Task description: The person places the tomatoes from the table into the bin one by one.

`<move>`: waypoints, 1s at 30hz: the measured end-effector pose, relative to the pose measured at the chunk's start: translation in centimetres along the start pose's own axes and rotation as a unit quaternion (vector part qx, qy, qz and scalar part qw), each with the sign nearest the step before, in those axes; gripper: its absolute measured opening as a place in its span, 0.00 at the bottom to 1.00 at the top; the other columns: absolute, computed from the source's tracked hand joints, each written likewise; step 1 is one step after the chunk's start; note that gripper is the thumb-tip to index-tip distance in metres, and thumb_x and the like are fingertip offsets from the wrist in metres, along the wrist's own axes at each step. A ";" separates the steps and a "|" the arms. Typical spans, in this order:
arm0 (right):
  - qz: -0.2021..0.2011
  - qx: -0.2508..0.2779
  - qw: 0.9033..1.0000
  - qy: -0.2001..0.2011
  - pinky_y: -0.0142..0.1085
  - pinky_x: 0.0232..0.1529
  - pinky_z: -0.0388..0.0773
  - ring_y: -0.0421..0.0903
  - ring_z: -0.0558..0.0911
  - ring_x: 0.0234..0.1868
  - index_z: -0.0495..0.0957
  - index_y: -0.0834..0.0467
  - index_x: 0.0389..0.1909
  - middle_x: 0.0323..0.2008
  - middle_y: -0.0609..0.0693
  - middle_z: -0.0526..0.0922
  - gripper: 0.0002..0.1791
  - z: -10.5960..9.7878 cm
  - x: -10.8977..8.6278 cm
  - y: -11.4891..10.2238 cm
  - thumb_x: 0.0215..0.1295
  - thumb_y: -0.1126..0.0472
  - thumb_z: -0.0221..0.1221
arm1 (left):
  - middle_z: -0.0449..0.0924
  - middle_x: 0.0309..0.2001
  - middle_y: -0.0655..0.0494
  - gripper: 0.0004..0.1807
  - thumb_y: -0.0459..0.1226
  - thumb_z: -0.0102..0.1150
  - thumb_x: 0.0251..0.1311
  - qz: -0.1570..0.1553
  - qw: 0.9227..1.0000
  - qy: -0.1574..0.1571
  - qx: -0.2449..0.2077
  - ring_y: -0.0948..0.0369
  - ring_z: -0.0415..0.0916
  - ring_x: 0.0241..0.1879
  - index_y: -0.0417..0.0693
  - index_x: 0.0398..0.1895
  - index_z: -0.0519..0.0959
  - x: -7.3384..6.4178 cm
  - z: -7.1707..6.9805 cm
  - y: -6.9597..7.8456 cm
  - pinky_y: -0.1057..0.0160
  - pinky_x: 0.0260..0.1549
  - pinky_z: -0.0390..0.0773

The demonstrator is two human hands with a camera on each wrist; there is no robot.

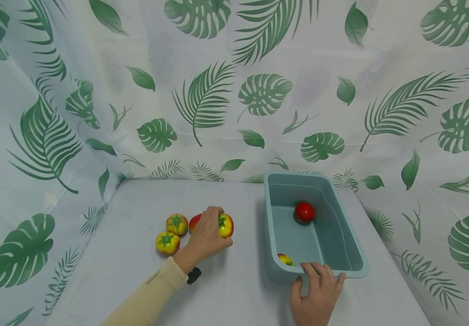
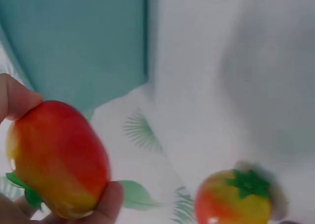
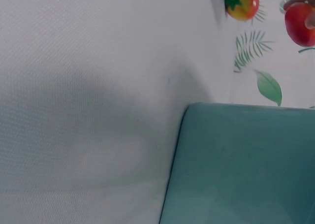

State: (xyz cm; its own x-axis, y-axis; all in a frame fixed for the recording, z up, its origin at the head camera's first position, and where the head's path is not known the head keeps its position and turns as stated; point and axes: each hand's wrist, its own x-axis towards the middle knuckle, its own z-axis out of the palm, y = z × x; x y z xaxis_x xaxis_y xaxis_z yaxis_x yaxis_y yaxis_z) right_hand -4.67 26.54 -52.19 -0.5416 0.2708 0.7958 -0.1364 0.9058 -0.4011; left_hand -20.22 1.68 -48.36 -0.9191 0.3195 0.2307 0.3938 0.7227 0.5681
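Note:
My left hand [image 1: 207, 235] holds a red-and-yellow tomato [image 1: 226, 225] with a green leafy top, left of the bin. In the left wrist view, thumb and fingertips grip this tomato [image 2: 61, 157] on opposite sides. Just left of that hand, a red tomato [image 1: 195, 222] is partly hidden behind it. Two more yellow-and-red tomatoes, one farther back [image 1: 176, 224] and one nearer [image 1: 167, 243], sit on the table. My right hand [image 1: 316, 296] grips the near rim of a blue-grey plastic bin [image 1: 272, 226], fingers hooked over the edge and thumb outside.
Inside the bin are a red tomato [image 1: 305, 212] toward the back and a yellow-and-red one [image 1: 286, 259] at the near left corner, partly covered by the rim. Leaf-printed sheeting [image 1: 218, 90] surrounds the white-covered table [image 1: 234, 290] at the back and sides.

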 end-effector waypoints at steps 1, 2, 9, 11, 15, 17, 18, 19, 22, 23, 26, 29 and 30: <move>0.000 -0.003 1.000 -0.003 0.71 0.66 0.39 0.62 0.71 0.48 0.79 0.64 0.39 0.41 0.60 0.77 0.16 0.0 0.0 0.0 0.48 0.68 0.50 | 0.69 0.48 0.56 0.41 0.45 0.71 0.39 0.003 1.000 0.000 0.003 0.60 0.68 0.43 0.50 0.59 0.63 0.1 -0.2 0.2 0.63 0.43 0.78; 0.000 -0.004 1.000 -0.004 0.71 0.65 0.39 0.62 0.71 0.48 0.79 0.64 0.39 0.41 0.60 0.77 0.16 -0.1 0.0 0.0 0.48 0.68 0.50 | 0.69 0.47 0.56 0.40 0.45 0.71 0.39 0.004 1.000 0.000 0.005 0.60 0.68 0.43 0.49 0.58 0.63 0.2 -0.3 0.5 0.63 0.42 0.77; -0.001 0.006 1.000 0.007 0.70 0.66 0.39 0.62 0.71 0.47 0.79 0.63 0.39 0.40 0.59 0.77 0.16 -0.1 0.1 0.0 0.47 0.68 0.51 | 0.67 0.51 0.52 0.41 0.45 0.69 0.44 0.012 1.000 -0.012 -0.016 0.58 0.68 0.46 0.49 0.62 0.59 1.4 -1.1 3.2 0.62 0.42 0.79; 0.002 0.005 1.000 0.003 0.70 0.66 0.38 0.61 0.71 0.48 0.79 0.63 0.39 0.41 0.59 0.77 0.17 -0.1 0.1 0.0 0.46 0.69 0.52 | 0.65 0.54 0.51 0.44 0.45 0.68 0.46 0.017 0.999 -0.018 -0.021 0.57 0.69 0.48 0.50 0.65 0.56 1.9 -1.2 4.0 0.61 0.43 0.79; 0.012 -0.007 1.000 -0.017 0.70 0.66 0.38 0.61 0.71 0.50 0.79 0.63 0.40 0.42 0.59 0.76 0.16 -0.2 0.0 0.0 0.48 0.69 0.51 | 0.63 0.58 0.51 0.48 0.44 0.70 0.47 0.020 0.998 -0.038 -0.047 0.57 0.69 0.50 0.51 0.69 0.53 2.7 -1.6 5.5 0.59 0.45 0.80; 0.014 -0.012 0.999 -0.026 0.70 0.66 0.37 0.61 0.71 0.50 0.79 0.63 0.41 0.42 0.59 0.76 0.16 -0.3 0.0 0.0 0.50 0.68 0.51 | 0.63 0.60 0.51 0.48 0.44 0.71 0.49 0.027 0.997 -0.048 -0.063 0.57 0.69 0.51 0.51 0.70 0.52 3.0 -1.7 6.2 0.59 0.47 0.80; 0.013 -0.012 1.000 -0.026 0.70 0.66 0.37 0.61 0.71 0.50 0.79 0.63 0.41 0.42 0.60 0.76 0.16 -0.3 0.0 0.0 0.50 0.68 0.51 | 0.64 0.61 0.51 0.48 0.44 0.71 0.50 0.032 0.996 -0.052 -0.071 0.57 0.69 0.52 0.51 0.71 0.52 3.2 -1.8 6.5 0.58 0.48 0.80; 0.013 -0.011 1.000 -0.026 0.70 0.66 0.37 0.62 0.71 0.50 0.79 0.63 0.41 0.42 0.60 0.76 0.16 -0.3 0.0 0.0 0.50 0.68 0.51 | 0.64 0.61 0.51 0.48 0.44 0.71 0.51 0.037 0.995 -0.055 -0.075 0.57 0.68 0.53 0.51 0.71 0.52 3.3 -1.8 6.8 0.58 0.49 0.79; 0.005 -0.002 1.000 -0.014 0.71 0.66 0.38 0.62 0.72 0.49 0.79 0.63 0.40 0.42 0.60 0.76 0.16 -0.2 0.0 0.2 0.48 0.69 0.52 | 0.65 0.61 0.51 0.48 0.45 0.70 0.53 0.056 0.993 -0.058 -0.091 0.57 0.68 0.54 0.50 0.72 0.52 3.5 -1.7 7.6 0.57 0.52 0.77; 0.001 0.002 1.000 -0.008 0.71 0.66 0.38 0.62 0.72 0.49 0.79 0.63 0.40 0.41 0.59 0.77 0.17 -0.2 0.0 0.2 0.47 0.70 0.52 | 0.65 0.62 0.51 0.47 0.45 0.70 0.53 0.063 0.992 -0.056 -0.092 0.57 0.68 0.54 0.50 0.72 0.53 3.5 -1.6 7.9 0.56 0.53 0.77; -0.007 0.012 1.000 0.004 0.72 0.65 0.39 0.62 0.72 0.47 0.80 0.62 0.39 0.40 0.59 0.77 0.17 -0.1 0.0 0.3 0.45 0.71 0.53 | 0.66 0.62 0.51 0.47 0.44 0.71 0.53 0.078 0.990 -0.051 -0.101 0.57 0.68 0.55 0.49 0.72 0.54 3.5 -1.4 8.6 0.57 0.53 0.76; -0.010 0.010 1.000 0.006 0.72 0.65 0.39 0.62 0.72 0.47 0.80 0.62 0.39 0.40 0.59 0.77 0.17 -0.1 0.0 0.2 0.45 0.70 0.53 | 0.66 0.61 0.52 0.47 0.45 0.70 0.53 0.089 0.989 -0.050 -0.105 0.57 0.68 0.54 0.50 0.72 0.54 3.6 -1.1 9.4 0.59 0.52 0.76; -0.009 0.008 1.000 0.004 0.72 0.65 0.39 0.62 0.72 0.47 0.80 0.62 0.39 0.40 0.59 0.77 0.17 -0.1 0.0 0.2 0.45 0.70 0.53 | 0.66 0.61 0.52 0.47 0.45 0.70 0.54 0.093 0.989 -0.050 -0.106 0.58 0.68 0.54 0.50 0.72 0.54 3.7 -1.0 9.6 0.59 0.52 0.76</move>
State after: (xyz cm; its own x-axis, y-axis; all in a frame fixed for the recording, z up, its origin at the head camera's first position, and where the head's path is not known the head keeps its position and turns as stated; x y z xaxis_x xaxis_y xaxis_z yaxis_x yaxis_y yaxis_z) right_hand -4.64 26.75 -52.22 -0.5327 0.2573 0.8063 -0.1587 0.9054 -0.3937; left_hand -19.81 9.23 -41.28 -0.8213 0.5010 0.2730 0.5334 0.5045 0.6789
